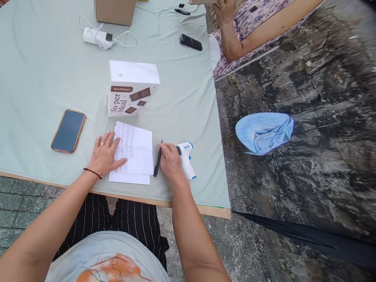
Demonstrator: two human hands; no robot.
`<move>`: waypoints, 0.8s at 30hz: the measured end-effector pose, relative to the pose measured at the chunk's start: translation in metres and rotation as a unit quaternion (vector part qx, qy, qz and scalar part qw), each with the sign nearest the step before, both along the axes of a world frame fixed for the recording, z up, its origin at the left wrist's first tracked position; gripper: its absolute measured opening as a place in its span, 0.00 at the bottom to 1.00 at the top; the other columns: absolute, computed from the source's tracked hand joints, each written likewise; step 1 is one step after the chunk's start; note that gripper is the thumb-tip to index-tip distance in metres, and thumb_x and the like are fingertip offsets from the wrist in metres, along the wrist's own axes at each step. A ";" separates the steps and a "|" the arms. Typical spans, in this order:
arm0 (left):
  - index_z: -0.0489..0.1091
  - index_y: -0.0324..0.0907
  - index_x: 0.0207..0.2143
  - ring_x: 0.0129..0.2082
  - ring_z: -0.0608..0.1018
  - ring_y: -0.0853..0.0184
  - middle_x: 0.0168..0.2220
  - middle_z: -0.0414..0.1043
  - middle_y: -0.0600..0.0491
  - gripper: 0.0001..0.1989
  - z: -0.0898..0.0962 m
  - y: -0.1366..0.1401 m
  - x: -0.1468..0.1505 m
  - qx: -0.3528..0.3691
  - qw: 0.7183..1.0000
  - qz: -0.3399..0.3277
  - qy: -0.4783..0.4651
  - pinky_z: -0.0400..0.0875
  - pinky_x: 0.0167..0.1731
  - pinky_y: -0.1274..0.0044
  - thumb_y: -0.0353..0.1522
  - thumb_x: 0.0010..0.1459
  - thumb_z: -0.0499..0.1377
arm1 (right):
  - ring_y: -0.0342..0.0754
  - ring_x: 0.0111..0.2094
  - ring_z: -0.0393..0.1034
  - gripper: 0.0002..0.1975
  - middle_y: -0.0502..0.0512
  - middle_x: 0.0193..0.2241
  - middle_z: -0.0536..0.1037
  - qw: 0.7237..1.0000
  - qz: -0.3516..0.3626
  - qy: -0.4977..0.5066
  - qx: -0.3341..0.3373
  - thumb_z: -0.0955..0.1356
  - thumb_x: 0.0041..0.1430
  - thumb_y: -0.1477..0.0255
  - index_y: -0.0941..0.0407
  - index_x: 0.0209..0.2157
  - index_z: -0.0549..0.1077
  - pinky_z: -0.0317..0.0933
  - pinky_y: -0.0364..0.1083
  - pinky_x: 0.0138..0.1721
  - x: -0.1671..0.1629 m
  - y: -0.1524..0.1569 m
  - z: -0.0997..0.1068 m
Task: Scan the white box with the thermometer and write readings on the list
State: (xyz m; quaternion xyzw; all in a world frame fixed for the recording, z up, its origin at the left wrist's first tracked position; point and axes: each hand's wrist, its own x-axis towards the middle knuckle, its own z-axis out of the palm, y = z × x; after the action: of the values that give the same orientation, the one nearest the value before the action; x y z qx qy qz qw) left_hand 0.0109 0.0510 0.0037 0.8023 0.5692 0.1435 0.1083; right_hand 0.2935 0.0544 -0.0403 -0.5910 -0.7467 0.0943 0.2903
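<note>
My left hand (103, 154) lies flat on the left side of some printed sheets of paper (141, 156), its fingers spread, with a ring and a dark bracelet showing. To the right of the sheets, my right hand (170, 160) has its fingers curled in, thumb and forefinger at the upper part of a black pen (158, 160). The pen's lower end points toward me. Just beyond that hand's knuckles lies a white and blue infrared thermometer (187, 160), its display partly covered by the hand.
A white NutriMotion box (133, 90) stands behind the sheets. A smartphone (68, 131) lies left. Farther back are a white device with a cable (98, 38), a cardboard box (115, 11) and a black case (190, 42). Another person's arm (258, 39) is at upper right; a blue cap (264, 132) lies beyond the table.
</note>
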 end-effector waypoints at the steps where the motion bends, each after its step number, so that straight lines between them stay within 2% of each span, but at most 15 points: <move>1: 0.63 0.38 0.59 0.67 0.59 0.44 0.66 0.58 0.36 0.36 0.000 0.000 0.000 -0.001 1.000 0.000 -0.002 0.47 0.65 0.53 0.48 0.53 0.62 | 0.54 0.46 0.68 0.23 0.63 0.44 0.74 1.000 -0.003 0.003 -0.007 0.56 0.61 0.80 0.55 0.52 0.73 0.67 0.56 0.48 0.001 0.000 -0.001; 5: 0.64 0.36 0.59 0.67 0.59 0.44 0.65 0.58 0.34 0.37 0.002 0.002 -0.001 -0.004 1.000 -0.002 0.003 0.47 0.65 0.52 0.48 0.53 0.62 | 0.54 0.49 0.68 0.26 0.61 0.47 0.74 0.999 -0.011 0.018 -0.036 0.56 0.60 0.79 0.54 0.56 0.71 0.66 0.57 0.52 -0.003 -0.003 -0.001; 10: 0.64 0.36 0.59 0.67 0.59 0.44 0.65 0.58 0.34 0.36 0.002 0.001 -0.002 -0.002 1.000 -0.004 -0.004 0.48 0.65 0.52 0.48 0.54 0.62 | 0.53 0.52 0.68 0.24 0.62 0.49 0.73 0.997 -0.035 0.052 -0.044 0.57 0.63 0.73 0.54 0.58 0.69 0.65 0.57 0.54 -0.015 -0.011 0.001; 15: 0.61 0.39 0.60 0.66 0.61 0.48 0.64 0.60 0.37 0.32 -0.003 0.007 -0.010 -0.002 0.994 0.028 -0.102 0.52 0.65 0.53 0.47 0.58 0.58 | 0.54 0.50 0.70 0.21 0.64 0.49 0.74 0.995 -0.042 0.078 -0.037 0.58 0.65 0.69 0.55 0.56 0.70 0.67 0.57 0.52 -0.015 -0.027 0.006; 19: 0.53 0.40 0.64 0.66 0.61 0.48 0.65 0.59 0.38 0.40 -0.004 0.041 -0.024 -0.053 0.967 0.101 -0.229 0.57 0.63 0.55 0.50 0.57 0.60 | 0.52 0.46 0.71 0.19 0.63 0.48 0.73 0.994 -0.054 0.095 0.007 0.60 0.66 0.67 0.54 0.54 0.71 0.69 0.56 0.49 -0.004 -0.040 0.014; 22: 0.46 0.38 0.67 0.68 0.58 0.45 0.67 0.53 0.34 0.49 -0.005 0.084 -0.030 -0.072 0.943 0.144 -0.292 0.57 0.64 0.56 0.48 0.51 0.66 | 0.56 0.49 0.69 0.19 0.65 0.48 0.72 0.984 -0.149 0.071 0.068 0.63 0.64 0.62 0.55 0.53 0.72 0.65 0.59 0.53 0.014 -0.044 0.014; 24: 0.41 0.34 0.67 0.68 0.57 0.44 0.67 0.49 0.29 0.52 -0.008 0.113 -0.031 -0.046 0.943 0.143 -0.298 0.58 0.62 0.56 0.45 0.51 0.67 | 0.61 0.52 0.66 0.26 0.68 0.49 0.70 0.971 -0.228 0.039 0.054 0.66 0.59 0.57 0.57 0.54 0.70 0.61 0.63 0.54 0.029 -0.044 0.010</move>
State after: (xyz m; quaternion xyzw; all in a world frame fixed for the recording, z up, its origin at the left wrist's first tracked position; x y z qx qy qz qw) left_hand -0.0202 0.1643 -0.0043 0.6270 0.6257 0.3637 0.2883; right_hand 0.3222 0.0106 -0.0301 -0.7250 -0.5844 0.0078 0.3643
